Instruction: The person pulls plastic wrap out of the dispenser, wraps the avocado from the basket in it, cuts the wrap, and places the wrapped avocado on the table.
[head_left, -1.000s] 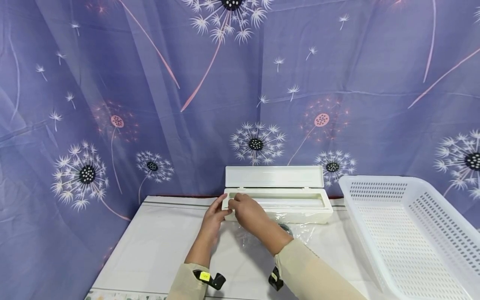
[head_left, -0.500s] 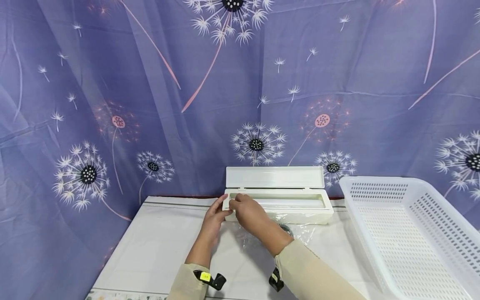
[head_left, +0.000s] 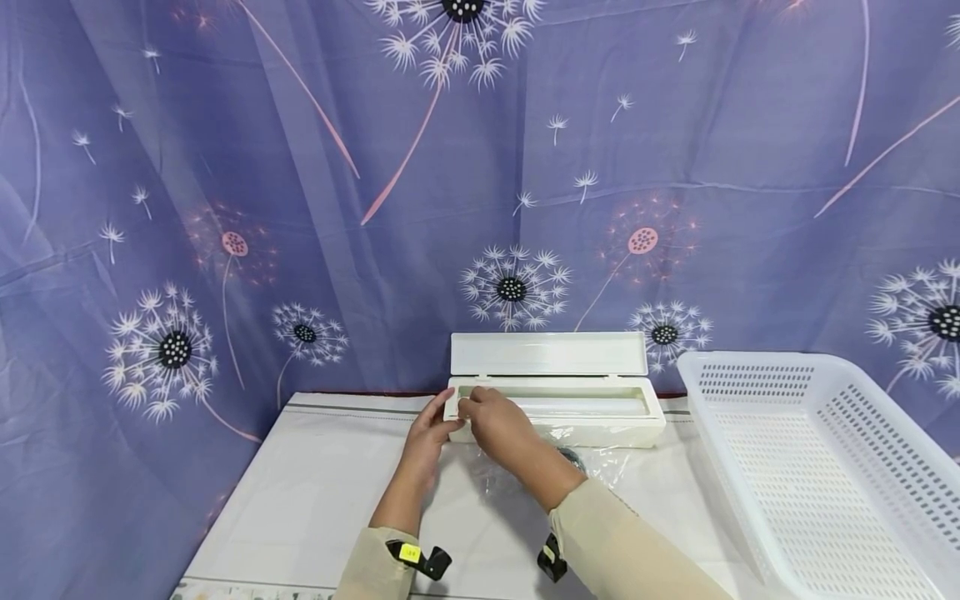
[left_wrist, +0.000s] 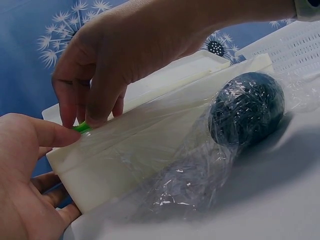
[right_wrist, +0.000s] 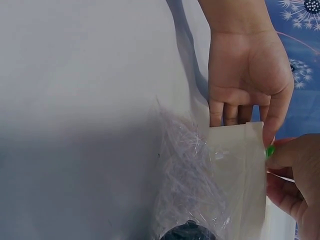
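A cream cling film dispenser (head_left: 585,435) lies near the table's back edge, its white lid (head_left: 547,354) raised and a film roll (head_left: 585,406) inside. My left hand (head_left: 426,442) grips the box's left end, thumb on top and fingers behind and under the end. At that corner, the fingers of my right hand (head_left: 506,429) pinch a small green slide cutter (left_wrist: 81,128), mostly covered by them. Clear film (left_wrist: 185,180) hangs over the front of the box. It runs onto a dark, round object (left_wrist: 247,107) on the table, under crinkled film.
To the right stands a large white perforated basket (head_left: 750,360). A white cloth covers the table (head_left: 322,475). Behind it hangs a purple-blue curtain (head_left: 420,275) with a dandelion print, close to the raised lid.
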